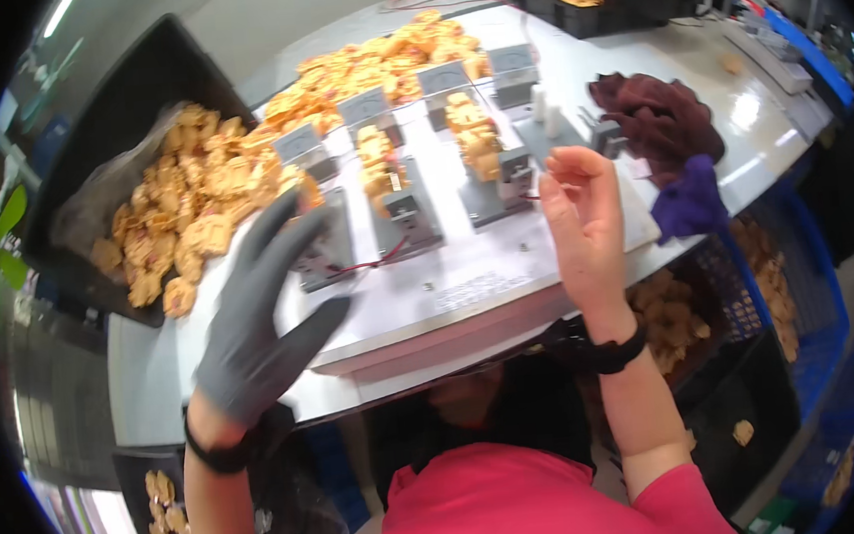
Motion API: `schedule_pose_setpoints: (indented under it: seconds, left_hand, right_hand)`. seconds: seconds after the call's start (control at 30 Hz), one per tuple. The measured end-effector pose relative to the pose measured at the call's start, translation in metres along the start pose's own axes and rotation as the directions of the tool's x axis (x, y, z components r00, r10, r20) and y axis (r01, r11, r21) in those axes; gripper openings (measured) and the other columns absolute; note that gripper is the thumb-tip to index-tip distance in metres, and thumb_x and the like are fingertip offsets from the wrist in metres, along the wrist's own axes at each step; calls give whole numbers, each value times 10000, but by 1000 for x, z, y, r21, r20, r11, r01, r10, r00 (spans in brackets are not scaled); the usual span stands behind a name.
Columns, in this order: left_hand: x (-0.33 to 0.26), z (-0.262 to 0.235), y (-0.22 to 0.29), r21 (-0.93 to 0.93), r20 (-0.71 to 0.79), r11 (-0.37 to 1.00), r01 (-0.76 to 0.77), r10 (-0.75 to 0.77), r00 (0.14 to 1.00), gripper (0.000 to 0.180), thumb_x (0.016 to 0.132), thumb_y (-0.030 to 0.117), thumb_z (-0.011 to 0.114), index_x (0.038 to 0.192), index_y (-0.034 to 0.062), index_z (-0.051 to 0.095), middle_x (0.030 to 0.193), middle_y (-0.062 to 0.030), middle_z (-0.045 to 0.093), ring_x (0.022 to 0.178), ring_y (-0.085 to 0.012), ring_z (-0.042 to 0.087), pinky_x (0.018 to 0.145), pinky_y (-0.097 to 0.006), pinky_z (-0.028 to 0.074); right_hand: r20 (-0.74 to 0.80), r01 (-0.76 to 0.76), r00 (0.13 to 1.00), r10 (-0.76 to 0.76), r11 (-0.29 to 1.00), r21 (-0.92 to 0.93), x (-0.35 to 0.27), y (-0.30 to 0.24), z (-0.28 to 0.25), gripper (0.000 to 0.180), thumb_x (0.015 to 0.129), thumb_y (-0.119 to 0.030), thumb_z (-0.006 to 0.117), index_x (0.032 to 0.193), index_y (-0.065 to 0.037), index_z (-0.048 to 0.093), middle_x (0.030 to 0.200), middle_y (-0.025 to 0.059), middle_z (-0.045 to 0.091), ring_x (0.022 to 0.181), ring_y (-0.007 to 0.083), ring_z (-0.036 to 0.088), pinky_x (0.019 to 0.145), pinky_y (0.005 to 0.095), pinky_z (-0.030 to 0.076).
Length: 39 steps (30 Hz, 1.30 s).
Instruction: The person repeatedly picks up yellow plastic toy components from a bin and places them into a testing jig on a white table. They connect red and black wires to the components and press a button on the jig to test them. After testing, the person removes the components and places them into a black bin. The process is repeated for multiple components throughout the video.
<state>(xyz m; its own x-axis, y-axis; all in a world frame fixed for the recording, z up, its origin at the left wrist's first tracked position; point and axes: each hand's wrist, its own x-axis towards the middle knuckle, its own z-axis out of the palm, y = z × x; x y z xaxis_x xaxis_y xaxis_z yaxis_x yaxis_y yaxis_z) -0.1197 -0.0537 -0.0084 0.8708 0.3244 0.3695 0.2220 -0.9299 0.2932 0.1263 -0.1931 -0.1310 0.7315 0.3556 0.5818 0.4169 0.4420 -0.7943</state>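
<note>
The left hand (256, 326), in a grey glove, is spread with the thumb well away from the fingers and nothing visible in its grasp; its fingertips overlap the leftmost fixture (325, 240), so part of that fixture and the tan piece (301, 184) there are covered, and whether glove and piece touch is hard to tell. The bare right hand (589, 219) is raised at the right end of the row, fingers curled toward the thumb — I cannot tell whether something small sits between them, and it blocks part of the rightmost fixture (514, 77) area beside two white cylinders (546, 112). Between the hands, two middle fixtures each bear tan pieces, one stack (376, 161) left and one (474, 133) right, their lower ends partly behind grey blocks. Behind the row, a heap of tan pieces (371, 66) lies on the worktop (146, 390), partly screened by the meters (364, 104); it runs into the pieces spilling from a tilted black bin (193, 75), whose far side blurs into shadow. A brown cloth (651, 114) and a purple cloth (691, 204) lie bunched at right, their folds hard to separate. Below the edge, a blue crate (799, 278) is partly cut off by the dark fisheye rim.
</note>
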Motion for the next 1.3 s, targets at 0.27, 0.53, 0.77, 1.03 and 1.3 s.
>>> schedule_pose_setpoints:
  seconds: [0.27, 0.53, 0.77, 1.03, 1.3]
  left_hand:
    - [-207, 46, -128, -402, -398, 734, 548, -679, 617, 532, 982, 65, 532, 1490, 14, 383, 1508, -126, 432, 1353, -240, 435, 1119, -380, 342]
    - [-220, 88, -143, -324, -602, 775, 542, -611, 514, 514, 987, 88, 548, 1473, 12, 401, 1468, -161, 460, 1309, -254, 470, 1088, -385, 377]
    - [-213, 92, -138, -279, -662, 788, 549, -571, 485, 521, 982, 99, 570, 1468, 6, 405, 1444, -174, 478, 1282, -267, 491, 1071, -393, 393]
    - [-209, 96, -131, -251, -669, 804, 540, -547, 503, 531, 976, 111, 595, 1461, 0, 409, 1417, -190, 499, 1253, -281, 515, 1052, -402, 413]
    - [-215, 97, -135, -218, -687, 809, 546, -524, 503, 543, 969, 124, 620, 1454, -7, 414, 1390, -205, 519, 1223, -295, 539, 1032, -411, 432]
  right_hand:
    - [448, -428, 892, 51, 413, 804, -37, -107, 45, 443, 1000, -298, 587, 1336, -83, 395, 1066, 74, 531, 935, 138, 543, 863, 296, 477]
    - [788, -805, 587, -183, -31, 593, -78, -175, 97, 622, 967, -589, 513, 1323, -91, 405, 1019, 74, 578, 826, 142, 596, 742, 286, 515]
    - [865, -870, 493, -93, -35, 492, -83, -181, 100, 702, 921, -643, 522, 1318, -75, 410, 1009, 76, 584, 837, 148, 598, 759, 291, 514]
    - [883, -883, 468, 32, -21, 469, -78, -196, 82, 794, 868, -705, 533, 1312, -57, 415, 997, 77, 590, 849, 153, 601, 779, 296, 512]
    - [894, -899, 437, 100, 11, 439, -74, -208, 74, 886, 815, -766, 543, 1306, -39, 421, 985, 79, 596, 862, 159, 603, 798, 302, 511]
